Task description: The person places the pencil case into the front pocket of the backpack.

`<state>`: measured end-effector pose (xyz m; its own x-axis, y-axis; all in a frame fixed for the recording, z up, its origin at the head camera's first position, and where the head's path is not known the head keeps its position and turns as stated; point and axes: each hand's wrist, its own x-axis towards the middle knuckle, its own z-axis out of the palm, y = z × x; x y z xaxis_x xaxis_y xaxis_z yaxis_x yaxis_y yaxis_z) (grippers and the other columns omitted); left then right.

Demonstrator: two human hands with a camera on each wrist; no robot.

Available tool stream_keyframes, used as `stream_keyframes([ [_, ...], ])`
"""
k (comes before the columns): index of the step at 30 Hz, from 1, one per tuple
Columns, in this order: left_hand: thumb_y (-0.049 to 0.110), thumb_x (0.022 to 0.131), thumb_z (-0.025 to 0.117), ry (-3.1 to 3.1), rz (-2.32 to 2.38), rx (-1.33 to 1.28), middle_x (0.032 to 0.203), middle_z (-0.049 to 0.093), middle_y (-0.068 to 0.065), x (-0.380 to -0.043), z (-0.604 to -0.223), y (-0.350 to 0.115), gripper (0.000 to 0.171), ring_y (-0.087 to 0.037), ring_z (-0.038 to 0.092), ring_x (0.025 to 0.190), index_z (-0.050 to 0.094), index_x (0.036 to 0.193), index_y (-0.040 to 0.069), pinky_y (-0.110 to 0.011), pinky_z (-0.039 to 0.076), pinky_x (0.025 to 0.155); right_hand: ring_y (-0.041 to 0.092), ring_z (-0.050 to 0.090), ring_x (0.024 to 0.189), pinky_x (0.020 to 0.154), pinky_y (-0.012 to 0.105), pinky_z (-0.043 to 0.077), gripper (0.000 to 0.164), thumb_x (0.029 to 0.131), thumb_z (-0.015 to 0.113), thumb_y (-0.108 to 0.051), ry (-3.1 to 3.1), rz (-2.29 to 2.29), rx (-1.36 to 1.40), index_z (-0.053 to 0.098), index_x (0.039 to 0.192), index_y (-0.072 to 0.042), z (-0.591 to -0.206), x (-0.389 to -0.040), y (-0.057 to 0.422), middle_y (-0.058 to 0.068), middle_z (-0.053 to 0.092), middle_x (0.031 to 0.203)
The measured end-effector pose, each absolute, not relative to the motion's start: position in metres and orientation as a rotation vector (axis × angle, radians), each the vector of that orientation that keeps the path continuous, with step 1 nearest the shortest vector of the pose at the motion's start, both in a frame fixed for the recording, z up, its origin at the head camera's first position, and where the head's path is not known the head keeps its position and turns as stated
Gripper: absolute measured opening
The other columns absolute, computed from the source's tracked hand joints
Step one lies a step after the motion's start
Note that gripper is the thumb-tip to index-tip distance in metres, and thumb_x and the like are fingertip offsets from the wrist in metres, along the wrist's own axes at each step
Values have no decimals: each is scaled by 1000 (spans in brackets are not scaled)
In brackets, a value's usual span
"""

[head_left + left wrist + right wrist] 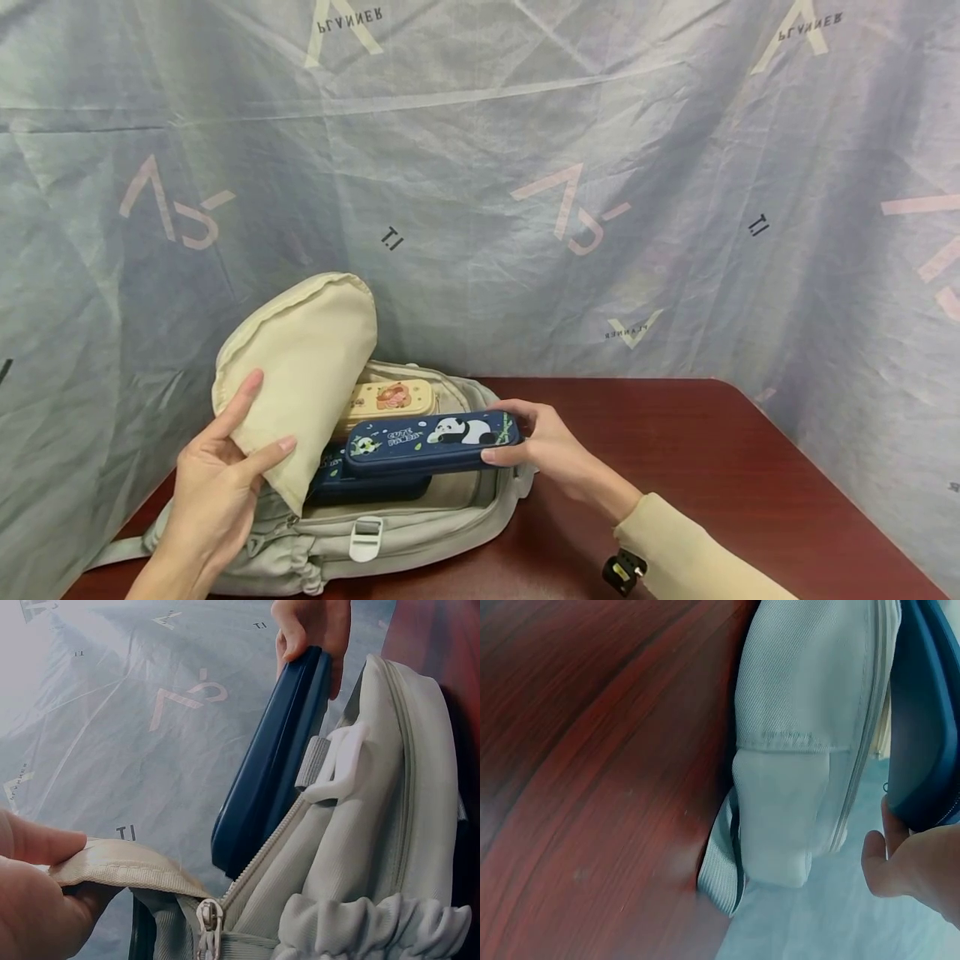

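A pale grey-green backpack [420, 537] lies on the table with its main zip undone. My left hand [217, 487] pinches the edge of its cream-lined flap [311, 358] and holds it raised. At the bag's right end, my right hand [558, 450] grips one end of a navy pencil case [431, 439] with a panda print, thumb on the near side. That case is over the bag's opening. Beneath it, inside the bag, sits another dark blue case [390, 490], partly covered. A yellow pencil case [393, 397] with a cartoon print lies farther back in the bag.
The dark red table [675, 467] extends to the right of the bag. Behind it hangs a grey printed cloth [480, 208]. A strap [116, 552] trails off the bag's left side, and a white buckle [366, 537] sits on its near side.
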<state>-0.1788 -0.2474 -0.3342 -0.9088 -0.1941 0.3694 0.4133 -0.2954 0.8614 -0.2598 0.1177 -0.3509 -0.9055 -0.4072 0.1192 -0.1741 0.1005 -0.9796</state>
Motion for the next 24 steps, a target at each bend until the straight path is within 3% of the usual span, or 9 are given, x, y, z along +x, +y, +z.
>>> stream_keyframes([
  [4, -30, 89, 61, -1574, -2244, -281, 174, 17, 11, -178, -334, -247, 88, -9, 9, 156, 45, 161, 19, -15, 55, 69, 23, 68, 97, 81, 32, 59, 61, 84, 88, -5, 2183, -1909, -600, 64, 140, 0, -351, -260, 108, 14, 72, 113],
  [8, -29, 90, 61, -1576, -2247, -282, 174, 18, 11, -178, -334, -247, 88, -4, 22, 152, 45, 161, 20, -14, 52, 63, 24, 68, 97, 82, 33, 58, 63, 85, 87, -7, 2186, -1895, -604, 62, 142, 1, -352, -260, 101, 14, 72, 113],
  [13, -29, 90, 61, -1580, -2251, -303, 175, 13, 8, -179, -334, -247, 89, 1, 46, 136, 43, 163, 21, -16, 57, 71, 22, 68, 97, 83, 33, 58, 64, 85, 88, -9, 2211, -1890, -572, 62, 143, -2, -353, -262, 94, 13, 72, 112],
  [19, -31, 90, 58, -1541, -2272, -340, 175, 11, 7, -179, -335, -248, 89, 0, 50, 133, 43, 163, 19, -23, 59, 87, 21, 70, 95, 83, 32, 58, 62, 84, 89, -7, 2192, -1900, -586, 65, 141, -3, -355, -263, 84, 12, 74, 109],
  [24, -30, 90, 58, -1548, -2269, -338, 176, 10, 6, -179, -335, -249, 89, 0, 49, 134, 43, 163, 19, -22, 59, 86, 20, 69, 95, 83, 32, 58, 62, 83, 90, -8, 2214, -1888, -586, 66, 140, -4, -355, -261, 76, 10, 74, 108],
])
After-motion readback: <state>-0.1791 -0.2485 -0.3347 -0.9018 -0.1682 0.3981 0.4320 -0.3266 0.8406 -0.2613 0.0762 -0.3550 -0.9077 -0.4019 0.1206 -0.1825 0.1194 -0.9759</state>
